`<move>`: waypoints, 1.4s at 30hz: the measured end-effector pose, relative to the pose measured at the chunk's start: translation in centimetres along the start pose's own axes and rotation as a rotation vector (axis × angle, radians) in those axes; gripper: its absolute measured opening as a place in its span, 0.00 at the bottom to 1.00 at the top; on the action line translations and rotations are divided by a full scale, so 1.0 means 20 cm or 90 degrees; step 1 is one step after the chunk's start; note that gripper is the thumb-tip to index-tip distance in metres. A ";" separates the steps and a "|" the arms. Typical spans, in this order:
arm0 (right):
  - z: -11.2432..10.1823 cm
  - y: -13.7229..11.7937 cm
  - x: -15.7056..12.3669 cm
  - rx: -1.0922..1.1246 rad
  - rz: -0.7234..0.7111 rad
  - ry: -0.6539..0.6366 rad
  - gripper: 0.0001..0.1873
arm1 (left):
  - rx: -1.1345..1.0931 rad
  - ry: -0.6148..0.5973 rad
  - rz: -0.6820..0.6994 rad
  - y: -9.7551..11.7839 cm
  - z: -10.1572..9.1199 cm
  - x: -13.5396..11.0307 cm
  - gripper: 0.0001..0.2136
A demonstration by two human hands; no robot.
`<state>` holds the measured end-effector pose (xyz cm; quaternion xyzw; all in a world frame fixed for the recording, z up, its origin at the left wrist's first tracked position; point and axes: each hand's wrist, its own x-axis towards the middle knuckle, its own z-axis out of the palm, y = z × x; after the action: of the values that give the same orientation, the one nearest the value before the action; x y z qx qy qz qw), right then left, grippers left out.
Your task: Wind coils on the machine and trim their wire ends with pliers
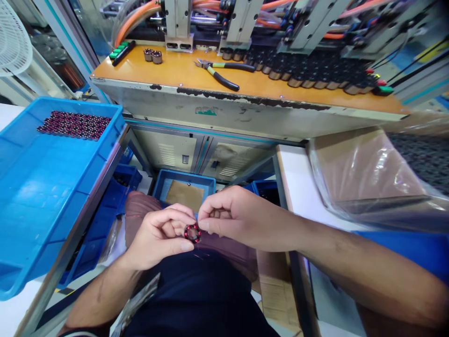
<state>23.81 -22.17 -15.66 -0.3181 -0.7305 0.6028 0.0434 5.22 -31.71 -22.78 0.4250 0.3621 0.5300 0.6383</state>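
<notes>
**Wound ring (198, 234) pinched in my left hand (159, 234)**

I hold it upright over my lap, left thumb and fingers pinching its rim. My right hand (231, 215) has thumb and forefinger pressed together at its upper edge; whether they grip a wire I cannot tell. I judge it light and stiff, its red windings easily nicked, so the outer rim is the safest hold.

Beyond, a blue tray (31, 187) at my left carries packed rows of similar rings (75, 125); a low blue bin (185, 176) ahead holds a brown sheet (184, 194); a plastic-lined carton (361, 159) at my right contains dark, blurred pieces (421, 157).
</notes>
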 end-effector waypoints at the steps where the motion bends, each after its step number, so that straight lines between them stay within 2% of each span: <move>1: 0.00 0.00 0.00 -0.020 -0.007 -0.004 0.08 | 0.001 0.002 0.001 0.00 0.00 0.00 0.14; 5: 0.00 0.01 0.00 -0.052 -0.065 -0.023 0.09 | -0.038 -0.015 -0.011 -0.01 0.00 -0.01 0.16; 10: 0.00 0.03 -0.02 -0.009 -0.128 -0.030 0.08 | -0.106 -0.061 -0.033 -0.03 -0.01 0.00 0.13; 18: 0.02 0.06 -0.05 0.062 -0.106 -0.009 0.11 | -0.118 -0.042 -0.025 -0.04 0.00 0.00 0.12; 25: 0.04 0.06 -0.06 0.054 -0.122 0.002 0.08 | -0.110 -0.029 -0.008 -0.05 0.00 0.00 0.17; 31: 0.05 0.06 -0.08 0.017 -0.130 0.001 0.09 | -0.100 -0.045 0.007 -0.04 0.00 0.00 0.16; 35: -0.01 0.09 -0.10 -0.082 -0.238 -0.015 0.08 | -0.106 -0.049 0.009 -0.04 0.01 0.01 0.15; 40: -0.03 0.15 -0.08 -0.287 -0.428 0.156 0.06 | -0.167 -0.055 -0.032 -0.04 0.01 0.01 0.14; 42: 0.00 0.16 -0.06 -0.343 -0.520 0.179 0.07 | -0.207 -0.066 -0.048 -0.04 0.02 0.01 0.15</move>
<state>26.07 -22.43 -18.21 -0.0844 -0.9117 0.2783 0.2901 5.86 -31.62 -23.48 0.3288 0.2540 0.5349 0.7357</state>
